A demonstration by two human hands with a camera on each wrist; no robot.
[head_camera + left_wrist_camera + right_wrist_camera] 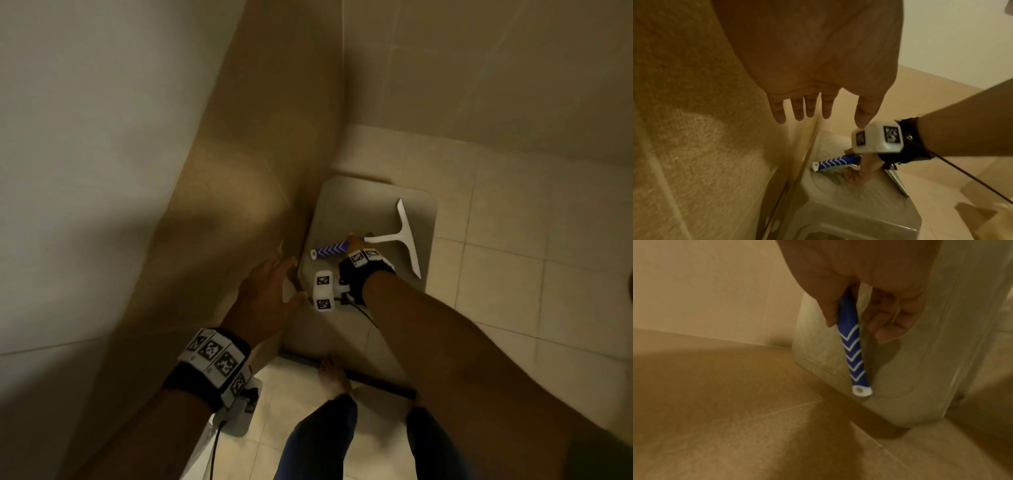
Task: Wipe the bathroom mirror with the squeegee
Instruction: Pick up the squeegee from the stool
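A squeegee (390, 238) with a white T-shaped blade and a blue, white-striped handle (836, 160) lies on top of a grey plastic stool (349, 205) in the corner. My right hand (354, 245) reaches down onto the handle's upper end. In the right wrist view the handle (854, 353) runs between thumb and curled fingers (885, 331). My left hand (274, 277) hovers open beside the beige wall, left of the stool, its fingers (799, 112) spread and holding nothing. No mirror is in view.
Beige tiled walls (260, 137) meet in a corner just behind the stool. The floor tiles (513, 240) stretch to the right. A dark threshold strip (370, 377) crosses the floor near my bare foot (334, 373) and jeans-clad legs.
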